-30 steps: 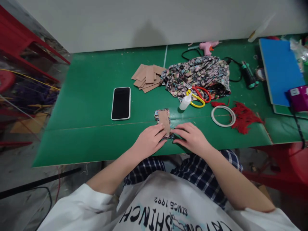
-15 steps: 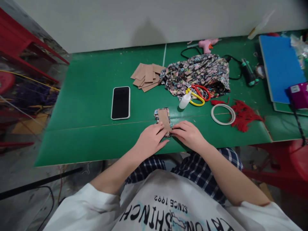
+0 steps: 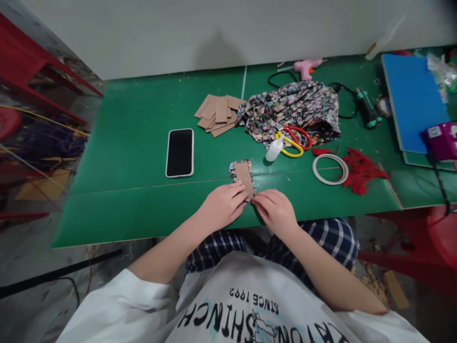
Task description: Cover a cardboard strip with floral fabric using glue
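The left hand (image 3: 222,207) rests on the green table (image 3: 143,143), fingers curled, fingertips pressing the near end of the cardboard strip (image 3: 244,175). The strip lies on floral fabric, extending away from both hands. The right hand (image 3: 276,212), loosely curled, pinches the same end.

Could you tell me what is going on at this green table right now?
A person seated at the green table has both hands on a small cardboard strip lying on a scrap of floral fabric. The left hand and right hand press its near end, fingertips meeting there. Beyond lie a phone, a stack of cardboard pieces, a floral cloth pile with scissors, a glue bottle and a tape ring.
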`<control>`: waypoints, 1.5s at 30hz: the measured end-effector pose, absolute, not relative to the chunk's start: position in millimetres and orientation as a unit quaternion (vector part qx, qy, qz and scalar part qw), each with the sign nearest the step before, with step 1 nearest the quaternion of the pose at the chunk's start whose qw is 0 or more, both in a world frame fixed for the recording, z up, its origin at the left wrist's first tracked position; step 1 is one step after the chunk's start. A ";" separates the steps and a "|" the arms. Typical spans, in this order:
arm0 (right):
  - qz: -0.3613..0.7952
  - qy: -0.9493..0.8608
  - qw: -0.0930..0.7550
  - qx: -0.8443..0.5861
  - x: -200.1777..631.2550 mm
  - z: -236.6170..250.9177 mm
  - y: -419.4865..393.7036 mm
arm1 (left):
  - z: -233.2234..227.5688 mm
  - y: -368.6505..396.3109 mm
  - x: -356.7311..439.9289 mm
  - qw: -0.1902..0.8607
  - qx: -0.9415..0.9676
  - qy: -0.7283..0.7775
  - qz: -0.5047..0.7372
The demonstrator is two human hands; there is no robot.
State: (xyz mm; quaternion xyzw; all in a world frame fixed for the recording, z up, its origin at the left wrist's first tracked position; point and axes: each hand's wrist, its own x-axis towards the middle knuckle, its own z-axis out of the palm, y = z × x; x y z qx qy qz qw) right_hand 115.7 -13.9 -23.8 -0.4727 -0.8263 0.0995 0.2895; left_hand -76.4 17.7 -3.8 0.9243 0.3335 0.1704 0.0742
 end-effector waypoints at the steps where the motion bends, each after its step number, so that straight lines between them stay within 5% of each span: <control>1: 0.107 -0.816 0.295 -0.486 115.0 -23.8 -15.9 | -4.5 18.0 -76.9 0.072 0.924 0.333 0.173; 7: 0.121 -0.744 0.344 -0.560 112.3 -26.0 -26.0 | -7.7 17.3 -78.4 0.076 0.924 0.327 0.185; 24: 0.160 -0.707 0.313 -0.614 100.0 -22.4 -27.2 | -0.9 28.4 -71.3 0.072 0.927 0.334 0.156; 40: 0.293 -0.509 0.478 -0.653 150.3 -12.6 47.2 | 6.9 74.3 -70.1 0.121 0.943 0.297 0.092; 45: 0.252 -0.564 0.421 -0.665 145.9 -15.0 31.5 | 8.8 79.2 -74.2 0.165 0.939 0.292 0.081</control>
